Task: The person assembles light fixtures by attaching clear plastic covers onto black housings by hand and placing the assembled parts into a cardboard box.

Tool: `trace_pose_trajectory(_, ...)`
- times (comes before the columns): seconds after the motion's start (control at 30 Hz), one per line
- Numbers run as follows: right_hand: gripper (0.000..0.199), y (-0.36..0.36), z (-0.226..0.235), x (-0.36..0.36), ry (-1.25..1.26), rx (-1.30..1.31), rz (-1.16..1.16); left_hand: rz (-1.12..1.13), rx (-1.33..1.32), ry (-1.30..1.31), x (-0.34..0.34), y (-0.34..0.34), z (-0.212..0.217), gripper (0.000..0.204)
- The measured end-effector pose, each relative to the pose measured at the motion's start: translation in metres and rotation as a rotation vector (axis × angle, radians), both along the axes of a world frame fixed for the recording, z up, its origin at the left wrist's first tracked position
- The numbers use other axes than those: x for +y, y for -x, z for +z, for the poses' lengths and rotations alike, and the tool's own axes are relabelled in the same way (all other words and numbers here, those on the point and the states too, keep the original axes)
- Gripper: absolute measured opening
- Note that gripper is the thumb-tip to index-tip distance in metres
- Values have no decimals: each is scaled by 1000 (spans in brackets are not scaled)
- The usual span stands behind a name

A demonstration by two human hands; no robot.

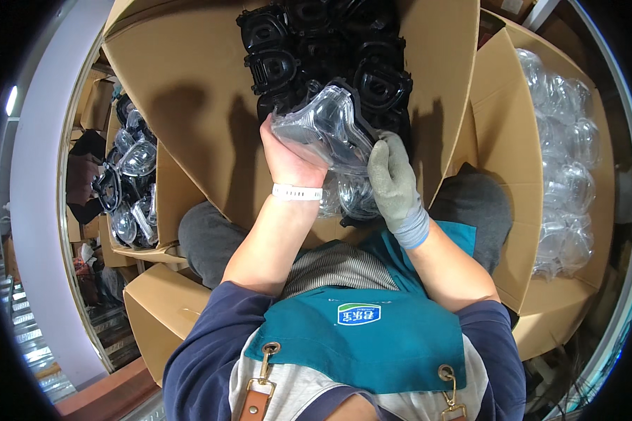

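Observation:
My bare left hand, with a white band at the wrist, grips the left side of a clear plastic lens piece edged by a black frame. My right hand, in a grey knit glove, holds the same piece from its right and lower side. The piece is raised over an open cardboard box in my lap. Several black moulded frames fill the far part of that box. More clear pieces lie under my hands.
A cardboard box at the right holds several clear plastic lenses. Another box at the left holds assembled clear and black masks. I wear a teal apron. Metal shelving shows at the lower left.

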State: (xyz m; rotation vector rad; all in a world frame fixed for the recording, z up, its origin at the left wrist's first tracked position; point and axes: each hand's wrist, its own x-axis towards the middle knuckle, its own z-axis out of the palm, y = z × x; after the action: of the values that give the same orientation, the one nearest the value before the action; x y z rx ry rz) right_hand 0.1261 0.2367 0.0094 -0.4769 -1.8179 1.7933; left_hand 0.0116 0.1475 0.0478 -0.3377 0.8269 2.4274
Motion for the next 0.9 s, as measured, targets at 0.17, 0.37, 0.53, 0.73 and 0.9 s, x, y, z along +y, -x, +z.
trace_pose_trajectory(0.17,25,-3,2,5,-22,125,121,-5,-43,18,1,-5,-12,52)
trace_pose_trajectory(0.37,23,-1,5,-1,275,-28,165,39,-24,-6,-8,11,-29,46)
trace_pose_trajectory(0.53,34,0,26,-3,16,244,-38,4,233,59,-17,15,-35,44)
trace_pose_trajectory(0.73,29,-5,26,8,636,47,255,-5,427,223,-29,2,-49,42)
trace_pose_trajectory(0.9,28,-8,31,9,758,55,212,52,412,233,-24,-8,-48,42)
